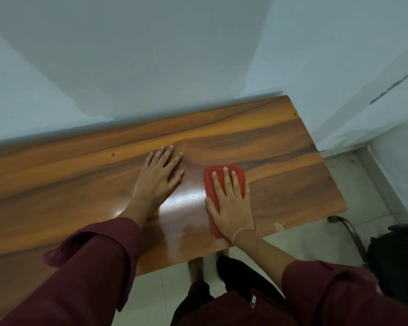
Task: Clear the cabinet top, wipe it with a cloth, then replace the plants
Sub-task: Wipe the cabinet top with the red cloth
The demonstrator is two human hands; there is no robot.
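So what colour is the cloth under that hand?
Red. The cloth lies flat under the right hand on the wooden cabinet top, clearest in the head view.

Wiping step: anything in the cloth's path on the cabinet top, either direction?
Toward the right end, nothing visible: the cabinet top is bare wood from the red cloth under the right hand to the edge. Leftward, the left hand lies flat on the wood beside the cloth, apart from it, in the path.

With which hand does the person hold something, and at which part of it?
Nothing is gripped. The right hand presses flat on the middle of the red cloth; the left hand lies flat on the bare cabinet top.
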